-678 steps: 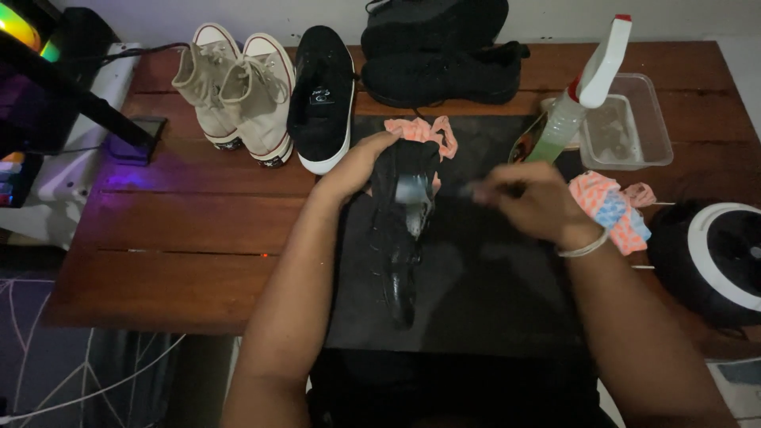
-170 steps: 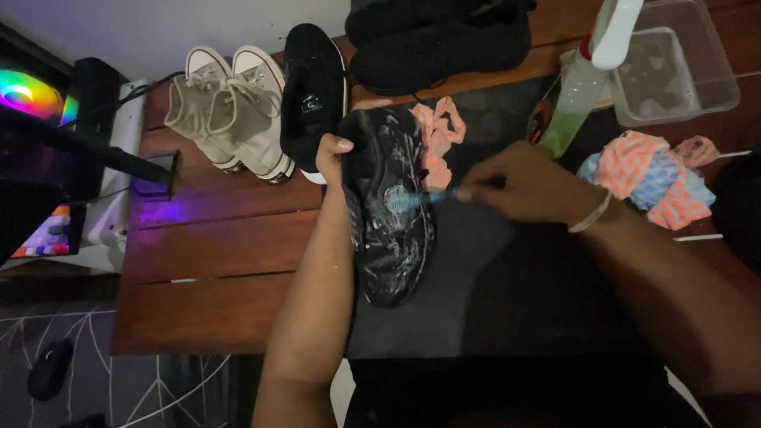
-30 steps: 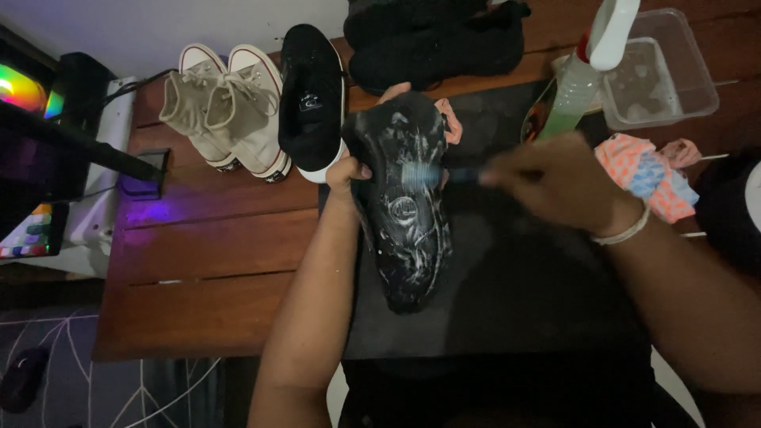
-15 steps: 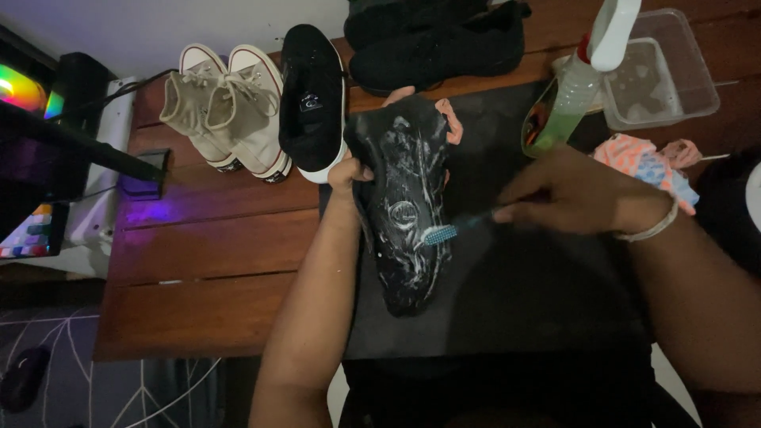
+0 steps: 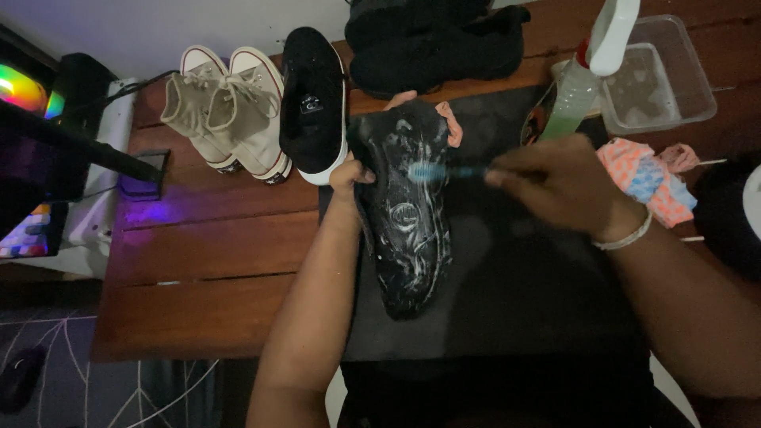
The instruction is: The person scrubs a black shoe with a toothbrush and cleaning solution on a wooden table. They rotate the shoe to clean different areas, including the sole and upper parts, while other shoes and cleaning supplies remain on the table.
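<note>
A black shoe (image 5: 406, 230) lies sole-up on a dark mat (image 5: 515, 293), its sole streaked with white foam. My left hand (image 5: 349, 176) grips the shoe's left edge near the upper end. My right hand (image 5: 559, 182) is closed on a blue toothbrush (image 5: 444, 170), whose bristles rest on the upper part of the sole. A band circles my right wrist.
A pair of beige high-top sneakers (image 5: 226, 115), a black slip-on shoe (image 5: 315, 99) and a black shoe pair (image 5: 432, 43) line the back of the wooden table (image 5: 206, 261). A spray bottle (image 5: 587, 71), a clear plastic tub (image 5: 658, 75) and pink-and-blue cloths (image 5: 646, 178) lie at the right.
The toothbrush has moved from the middle of the sole up to its upper part. My left hand keeps its hold on the shoe.
</note>
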